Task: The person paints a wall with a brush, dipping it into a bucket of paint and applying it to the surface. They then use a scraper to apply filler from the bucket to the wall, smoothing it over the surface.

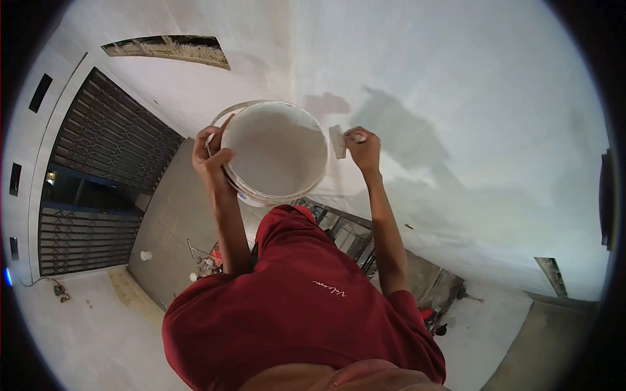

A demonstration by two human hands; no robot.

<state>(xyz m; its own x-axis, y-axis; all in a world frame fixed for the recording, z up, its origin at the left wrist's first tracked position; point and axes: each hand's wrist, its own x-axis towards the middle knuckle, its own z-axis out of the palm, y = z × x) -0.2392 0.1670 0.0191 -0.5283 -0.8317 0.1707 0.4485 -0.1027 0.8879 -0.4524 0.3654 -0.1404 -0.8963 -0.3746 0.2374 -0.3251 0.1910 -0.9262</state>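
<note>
My left hand (pixel 214 151) grips the rim and side of a round white bucket (pixel 277 150), fingers on the outside and thumb over the edge. The bucket is tilted so its mouth faces me, and its inside is coated pale grey. A thin handle loops along its far left side. Just right of the rim, my right hand (pixel 364 148) is closed around the handle of a putty knife (pixel 338 141). Its wide flat blade is smeared pale and points toward the bucket, close to the rim.
A pale, patchy wall (pixel 469 98) rises ahead and to the right. Below me is metal framework (pixel 352 228). A folding metal gate (pixel 111 124) stands at left. On the tiled floor (pixel 166 202) lie a small white container (pixel 145 255) and assorted tools (pixel 207 260).
</note>
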